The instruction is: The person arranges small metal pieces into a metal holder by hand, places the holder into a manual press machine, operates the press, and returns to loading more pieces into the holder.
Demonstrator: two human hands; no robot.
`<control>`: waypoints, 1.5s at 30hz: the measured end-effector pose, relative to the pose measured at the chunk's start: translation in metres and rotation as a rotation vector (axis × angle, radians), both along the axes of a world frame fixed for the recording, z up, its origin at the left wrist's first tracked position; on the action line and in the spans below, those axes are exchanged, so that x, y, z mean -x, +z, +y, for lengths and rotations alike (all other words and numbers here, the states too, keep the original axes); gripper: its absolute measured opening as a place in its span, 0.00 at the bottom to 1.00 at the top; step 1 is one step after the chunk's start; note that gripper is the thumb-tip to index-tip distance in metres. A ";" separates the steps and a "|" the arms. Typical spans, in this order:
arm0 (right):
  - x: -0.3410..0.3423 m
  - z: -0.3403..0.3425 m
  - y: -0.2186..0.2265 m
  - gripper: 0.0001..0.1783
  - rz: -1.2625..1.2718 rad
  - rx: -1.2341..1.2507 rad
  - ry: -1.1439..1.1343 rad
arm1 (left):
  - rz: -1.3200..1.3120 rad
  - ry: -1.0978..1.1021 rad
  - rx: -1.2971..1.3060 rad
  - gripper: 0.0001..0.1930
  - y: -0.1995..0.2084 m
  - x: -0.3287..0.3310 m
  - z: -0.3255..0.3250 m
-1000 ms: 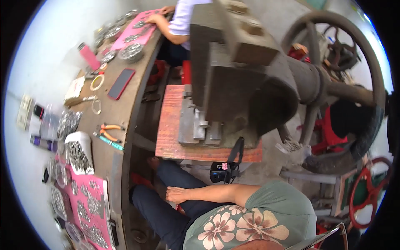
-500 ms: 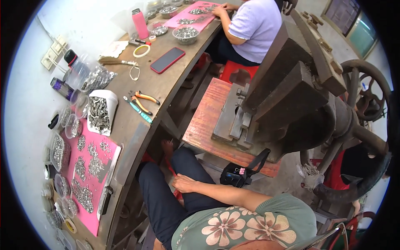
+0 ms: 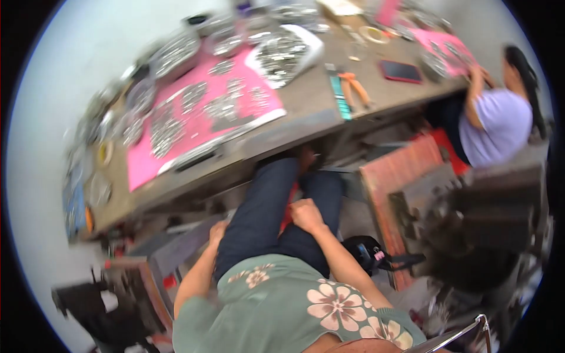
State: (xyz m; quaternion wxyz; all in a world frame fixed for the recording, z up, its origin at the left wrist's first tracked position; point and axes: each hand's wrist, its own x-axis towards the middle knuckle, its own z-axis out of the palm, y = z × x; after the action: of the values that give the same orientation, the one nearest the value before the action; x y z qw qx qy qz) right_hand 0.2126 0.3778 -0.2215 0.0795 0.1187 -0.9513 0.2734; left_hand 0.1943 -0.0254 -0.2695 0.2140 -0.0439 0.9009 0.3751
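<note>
My right hand (image 3: 306, 215) rests at the inner side of my right thigh, beside the red seat (image 3: 286, 219). Its fingers are curled inward, and whatever may be in them is hidden. Low at the outer side of my left thigh is my left hand (image 3: 218, 232), its fingers mostly out of sight. On the bench ahead, a pink sheet (image 3: 139, 170) bears several piles of small silvery metal pieces (image 3: 166, 134). A white scoop-like tray (image 3: 316, 50) heaped with such pieces stands at its far right corner. Neither hand touches anything on the bench.
Orange-handled pliers (image 3: 355, 91) and a teal-handled tool (image 3: 339, 94) lie near the bench edge, left of a red-cased phone (image 3: 401, 71). Clear tubs (image 3: 141, 96) line the wall side. At right stand a dark machine (image 3: 471, 223), a reddish board (image 3: 388, 176) and a seated co-worker (image 3: 497, 126).
The view has swung left, so the bench now spans the upper part and the machine sits farther right. My left forearm has come into sight. My right hand stays by my thigh.
</note>
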 end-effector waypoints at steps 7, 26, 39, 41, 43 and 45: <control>0.019 0.015 0.032 0.10 -0.458 0.243 0.118 | 0.867 0.041 -0.172 0.03 0.240 0.041 0.112; 0.201 -0.065 0.201 0.31 -0.053 0.374 0.433 | 0.843 -0.144 0.038 0.19 0.238 0.165 0.026; -0.017 0.076 0.287 0.23 0.247 0.297 -0.351 | 0.391 -0.639 -0.844 0.23 0.279 0.182 0.280; -0.063 0.092 0.291 0.23 0.230 0.225 -0.557 | 0.093 -0.806 -1.002 0.25 0.290 0.168 0.350; -0.099 0.106 0.289 0.22 0.272 0.273 -0.767 | 0.072 -0.955 -1.017 0.24 0.292 0.145 0.419; -0.121 0.115 0.280 0.21 0.285 0.219 -0.936 | 0.038 -1.051 -0.965 0.24 0.281 0.129 0.474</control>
State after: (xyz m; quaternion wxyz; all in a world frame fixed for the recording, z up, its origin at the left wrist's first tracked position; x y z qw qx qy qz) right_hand 0.3333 0.4928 0.0589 0.3349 -0.2937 -0.8478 0.2878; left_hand 0.0655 0.4484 0.0118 0.3464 0.5022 0.5399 0.5799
